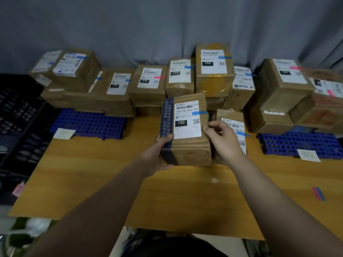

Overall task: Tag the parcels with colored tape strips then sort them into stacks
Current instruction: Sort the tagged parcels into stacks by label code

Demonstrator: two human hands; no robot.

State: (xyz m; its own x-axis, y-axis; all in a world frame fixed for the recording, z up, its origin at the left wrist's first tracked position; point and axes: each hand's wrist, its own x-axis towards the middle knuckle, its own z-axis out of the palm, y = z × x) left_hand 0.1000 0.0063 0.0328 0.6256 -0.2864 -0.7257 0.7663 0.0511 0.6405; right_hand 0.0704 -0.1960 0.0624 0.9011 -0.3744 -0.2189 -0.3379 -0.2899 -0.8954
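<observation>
Over wooden table (92, 182), parcel (191, 151) (blue-taped) between hands (157, 158) (222, 136)

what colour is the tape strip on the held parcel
Blue tape strip on the parcel, clearest in head view.

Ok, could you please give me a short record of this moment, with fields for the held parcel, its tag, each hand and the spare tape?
held parcel: cardboard box, label reads 150, held in both hands
tag: blue tape strip over the label's right edge
left hand: grips the box's left side
right hand: fingers curled on the box's right edge
spare tape: pink and blue strips stuck on the table, right side
behind: stacked parcels, tagged blue or pink
</observation>
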